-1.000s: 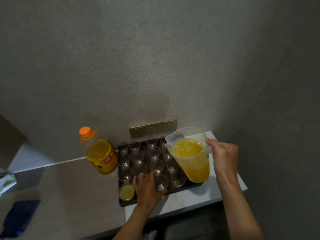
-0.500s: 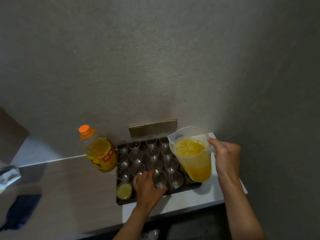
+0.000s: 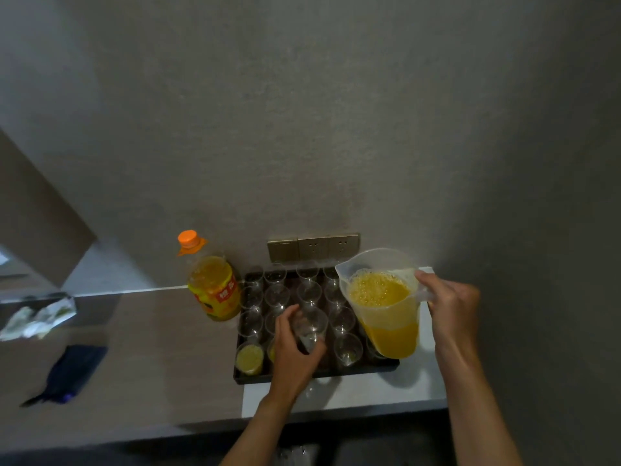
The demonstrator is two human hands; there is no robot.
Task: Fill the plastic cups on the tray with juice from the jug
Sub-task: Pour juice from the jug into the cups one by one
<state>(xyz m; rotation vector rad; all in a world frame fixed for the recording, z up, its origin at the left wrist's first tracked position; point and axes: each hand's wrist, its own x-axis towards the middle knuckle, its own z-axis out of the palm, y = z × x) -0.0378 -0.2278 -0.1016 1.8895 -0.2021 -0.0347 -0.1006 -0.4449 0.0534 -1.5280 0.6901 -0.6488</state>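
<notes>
Far to my left on the counter (image 3: 151, 348) lie a crumpled wrapper (image 3: 37, 317) and a dark blue object (image 3: 72, 371) (too blurred to name). Next comes the orange-capped juice bottle (image 3: 213, 287), upright and just beside the left edge of the black tray (image 3: 319, 374). The tray sits against the wall under a brass socket plate (image 3: 313, 246) and carries rows of clear plastic cups; the cup at its near-left corner (image 3: 249, 358) holds yellow juice, and a second one just right of it shows juice too, half hidden by my wrist. My left hand (image 3: 290, 348) curls its fingers and thumb round an empty cup (image 3: 311, 326), lifted and tilted above the tray's middle. Right of that, my right hand (image 3: 448, 306) grips the handle of the clear jug (image 3: 383, 304), fingers wrapped round it; the jug hangs over the tray's right end, spout toward the cup, frothy orange juice inside.
</notes>
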